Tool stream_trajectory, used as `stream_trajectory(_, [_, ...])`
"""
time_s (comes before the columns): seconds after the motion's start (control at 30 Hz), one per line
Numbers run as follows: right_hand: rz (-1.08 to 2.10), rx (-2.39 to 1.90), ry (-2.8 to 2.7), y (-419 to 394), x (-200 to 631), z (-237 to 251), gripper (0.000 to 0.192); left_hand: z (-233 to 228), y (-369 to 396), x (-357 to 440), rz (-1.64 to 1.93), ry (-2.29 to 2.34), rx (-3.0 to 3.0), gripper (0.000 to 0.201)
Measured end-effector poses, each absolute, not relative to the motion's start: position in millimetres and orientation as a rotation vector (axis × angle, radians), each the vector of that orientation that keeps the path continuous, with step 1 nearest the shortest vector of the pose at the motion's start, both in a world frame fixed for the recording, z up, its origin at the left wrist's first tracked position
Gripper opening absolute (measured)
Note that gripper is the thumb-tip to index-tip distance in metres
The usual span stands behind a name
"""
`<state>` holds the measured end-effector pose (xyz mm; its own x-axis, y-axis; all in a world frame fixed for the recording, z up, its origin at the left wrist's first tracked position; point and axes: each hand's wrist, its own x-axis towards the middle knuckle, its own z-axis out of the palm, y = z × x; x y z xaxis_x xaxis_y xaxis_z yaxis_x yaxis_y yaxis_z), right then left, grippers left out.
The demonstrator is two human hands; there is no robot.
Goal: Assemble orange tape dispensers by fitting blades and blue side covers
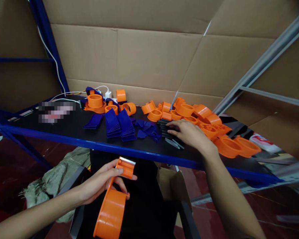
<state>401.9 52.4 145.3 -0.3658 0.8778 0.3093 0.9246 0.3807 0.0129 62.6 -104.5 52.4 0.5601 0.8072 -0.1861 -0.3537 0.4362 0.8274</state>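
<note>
Holding an orange dispenser (113, 202) in its closed grip, left hand (102, 182); right hand (189, 132) open-fingered on dark strips (167, 132).

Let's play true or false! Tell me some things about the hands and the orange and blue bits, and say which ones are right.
1. The left hand holds an orange tape dispenser. True.
2. The right hand rests on a pile of blue pieces. False: it rests on the stack of dark grey strips; the blue pieces lie further left.
3. The orange parts lie on the black shelf. True.
4. The wall behind is brick. False: it is cardboard.
</note>
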Motion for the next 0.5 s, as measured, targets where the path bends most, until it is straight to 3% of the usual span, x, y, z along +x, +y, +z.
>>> stream_trajectory(0.5, [-0.075, -1.507, -2.299, 84.3, 414.8, 135.2, 0.016, 51.8, -103.3, 61.8, 0.812, 0.666, 0.881, 0.033])
